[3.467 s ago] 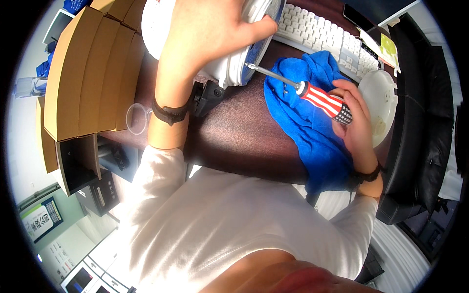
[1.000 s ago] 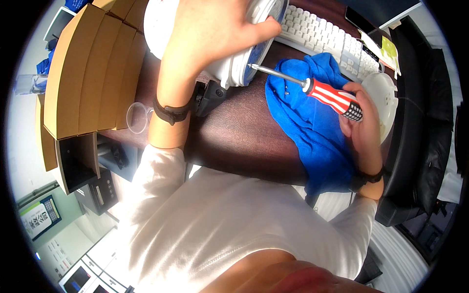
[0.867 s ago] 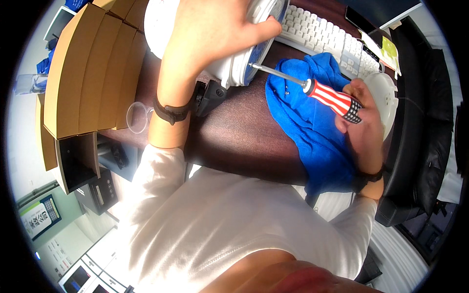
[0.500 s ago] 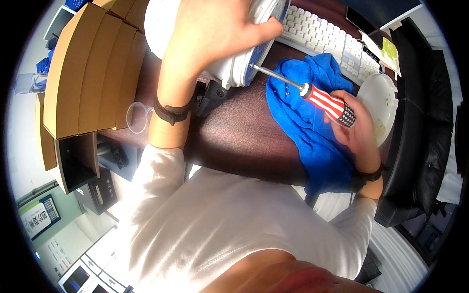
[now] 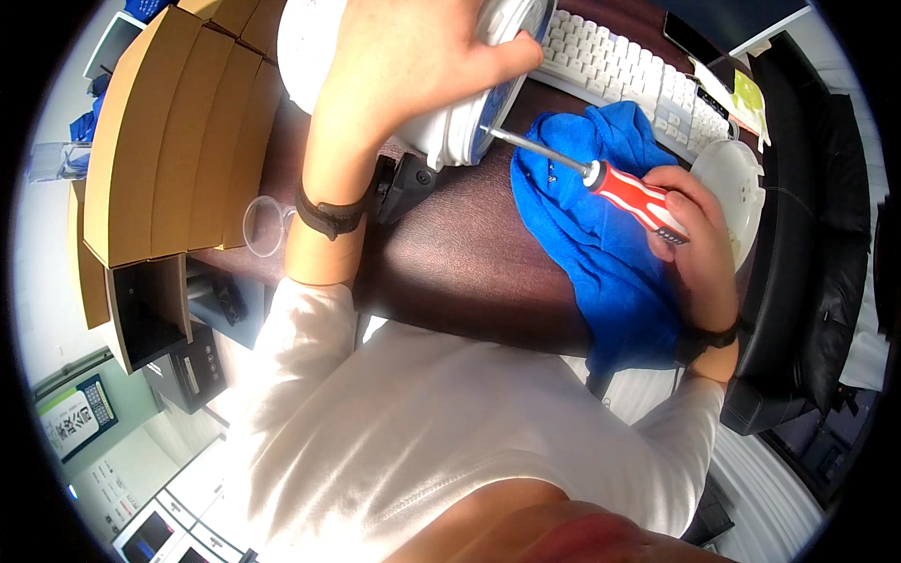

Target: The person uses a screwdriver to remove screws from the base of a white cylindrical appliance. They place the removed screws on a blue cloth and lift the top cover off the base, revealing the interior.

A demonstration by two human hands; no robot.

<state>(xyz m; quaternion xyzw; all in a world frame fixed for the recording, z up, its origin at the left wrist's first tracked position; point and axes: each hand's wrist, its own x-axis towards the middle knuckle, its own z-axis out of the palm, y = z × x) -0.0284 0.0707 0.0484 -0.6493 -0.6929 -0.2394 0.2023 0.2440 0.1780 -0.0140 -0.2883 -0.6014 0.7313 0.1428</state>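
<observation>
My left hand [image 5: 422, 61] grips a white, drum-shaped appliance [image 5: 450, 136] at the upper middle, tilted on its side, with the thumb laid over its rim. In my right hand [image 5: 699, 220] is a screwdriver [image 5: 633, 195] with a red, white and black handle. Its metal shaft slants up and left, and the tip meets the appliance's face just inside the rim. Whether a screw sits at the tip is too small to tell. Below the shaft lies a crumpled blue cloth [image 5: 572, 239] with a few tiny dark pieces on it.
A white keyboard [image 5: 619, 75] lies behind the cloth. Just beyond my right hand rests a round white lid-like part [image 5: 737, 183]. Cardboard boxes [image 5: 141, 141] stand at left, near a clear round plastic piece [image 5: 263, 225]. A black leather seat [image 5: 798, 235] borders the desk at right.
The screwdriver handle has turned about its axis, showing a different side of its pattern. My right hand has shifted its grip slightly to the right. My left hand and the appliance stay put.
</observation>
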